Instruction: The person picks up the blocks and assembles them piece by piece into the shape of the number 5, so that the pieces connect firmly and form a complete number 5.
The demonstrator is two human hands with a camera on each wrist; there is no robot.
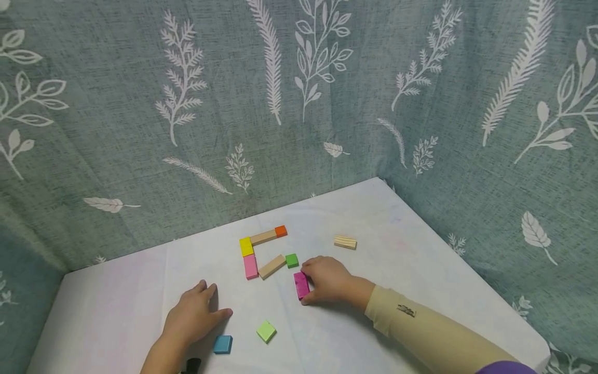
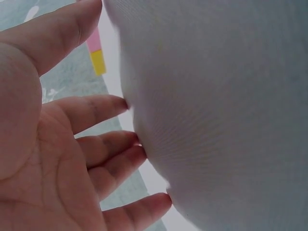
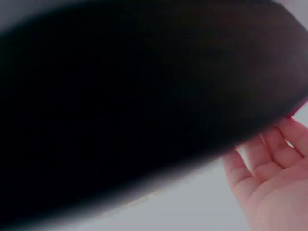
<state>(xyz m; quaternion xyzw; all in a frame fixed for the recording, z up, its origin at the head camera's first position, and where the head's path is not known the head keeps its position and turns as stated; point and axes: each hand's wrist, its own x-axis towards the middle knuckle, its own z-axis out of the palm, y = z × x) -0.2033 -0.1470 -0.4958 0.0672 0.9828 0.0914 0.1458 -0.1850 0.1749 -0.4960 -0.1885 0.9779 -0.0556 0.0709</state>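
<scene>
A magenta block lies between the thumb and index finger of my right hand, which pinches it on the white table. In the right wrist view something dark covers most of the picture, and only a red sliver of block shows by the fingers. My left hand is spread over the table, holding nothing, with a blue block near its thumb. Left of the magenta block, a green block touches or nearly touches a plain wooden block, whose other end meets a pink block.
Joined to the pink block is a yellow one, followed by a wooden block and an orange block. A light green block lies in front; striped wooden pieces lie farther right. Patterned curtains border the table.
</scene>
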